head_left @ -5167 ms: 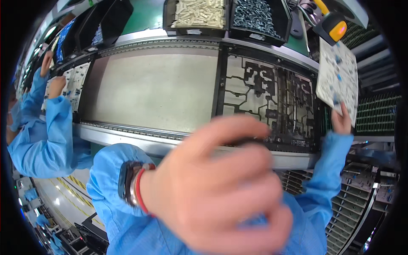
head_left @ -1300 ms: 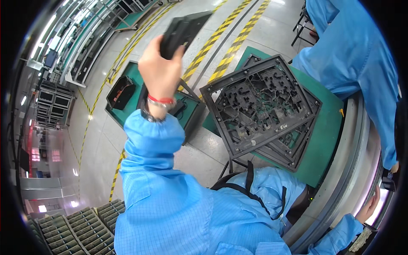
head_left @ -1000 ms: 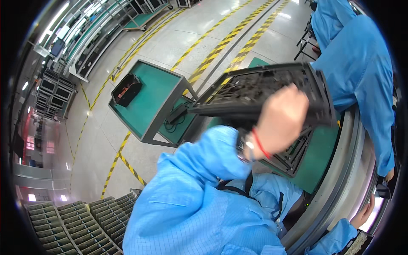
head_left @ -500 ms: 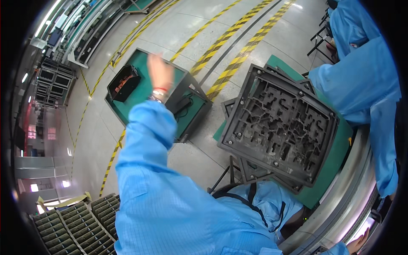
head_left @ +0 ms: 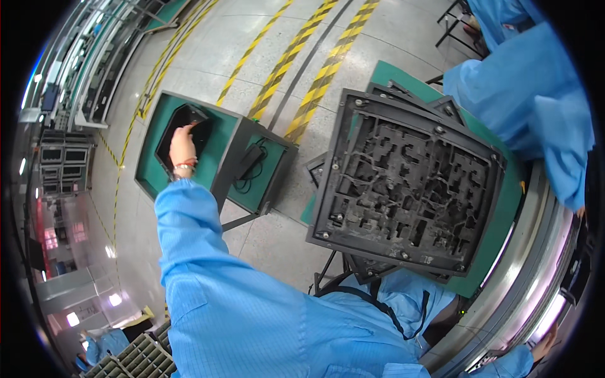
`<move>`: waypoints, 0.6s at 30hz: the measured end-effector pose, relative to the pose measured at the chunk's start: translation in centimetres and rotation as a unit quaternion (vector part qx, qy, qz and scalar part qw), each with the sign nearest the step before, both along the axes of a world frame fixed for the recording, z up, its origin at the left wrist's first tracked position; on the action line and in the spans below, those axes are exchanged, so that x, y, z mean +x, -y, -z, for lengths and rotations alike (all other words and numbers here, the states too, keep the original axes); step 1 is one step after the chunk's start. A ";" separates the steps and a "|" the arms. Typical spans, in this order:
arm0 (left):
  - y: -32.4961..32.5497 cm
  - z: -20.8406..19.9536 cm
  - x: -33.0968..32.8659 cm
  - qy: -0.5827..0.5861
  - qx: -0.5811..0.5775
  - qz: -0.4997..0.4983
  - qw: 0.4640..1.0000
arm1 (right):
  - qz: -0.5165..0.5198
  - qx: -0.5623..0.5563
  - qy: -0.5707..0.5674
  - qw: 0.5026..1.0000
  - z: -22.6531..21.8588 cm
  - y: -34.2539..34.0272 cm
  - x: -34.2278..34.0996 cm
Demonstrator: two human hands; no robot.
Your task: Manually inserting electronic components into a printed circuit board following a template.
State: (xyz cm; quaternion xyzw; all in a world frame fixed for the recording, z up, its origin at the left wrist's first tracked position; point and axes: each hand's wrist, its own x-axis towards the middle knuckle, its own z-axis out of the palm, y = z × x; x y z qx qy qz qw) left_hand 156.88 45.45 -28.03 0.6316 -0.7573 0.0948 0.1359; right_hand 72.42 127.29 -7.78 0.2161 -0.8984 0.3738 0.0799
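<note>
My left arm, in a blue sleeve, stretches to the far left. My left hand (head_left: pixel 183 148) is inside a black open bin (head_left: pixel 166 129) on a green-topped cart. Its fingers are bent together and point down; what they grip, if anything, is hidden. My right hand (head_left: pixel 546 343) shows at the lower right rim beside the conveyor, dim and partly cut off, so its fingers cannot be read. In front of my body lies a black fixture tray (head_left: pixel 409 189) with many irregular cut-outs, touched by neither hand.
More black frames lie askew beneath the tray on a green board (head_left: pixel 391 74). The cart (head_left: pixel 224 165) has a lower shelf with a black cabled device (head_left: pixel 252 157). A co-worker's blue sleeve (head_left: pixel 498 113) is at right, near the metal conveyor rail (head_left: pixel 517 264). Slotted racks (head_left: pixel 142 359) stand at lower left.
My left hand has moved down and left, from above the cart into the bin. The view has shifted slightly. Reddish parts seen in the bin before are now mostly covered by the hand.
</note>
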 end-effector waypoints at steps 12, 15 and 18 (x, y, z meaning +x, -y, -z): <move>-13.1 -21.1 -34.2 -0.280 -0.004 0.437 0.855 | 0.095 -0.090 -0.029 0.991 -5.0 0.2 16.0; -23.0 -25.9 -43.5 -0.263 0.102 0.608 0.742 | 0.134 -0.016 -0.043 0.990 -6.1 -0.4 22.8; -33.6 -27.4 -50.8 -0.144 0.268 0.807 0.506 | 0.151 0.005 -0.027 0.988 -6.0 -2.1 29.2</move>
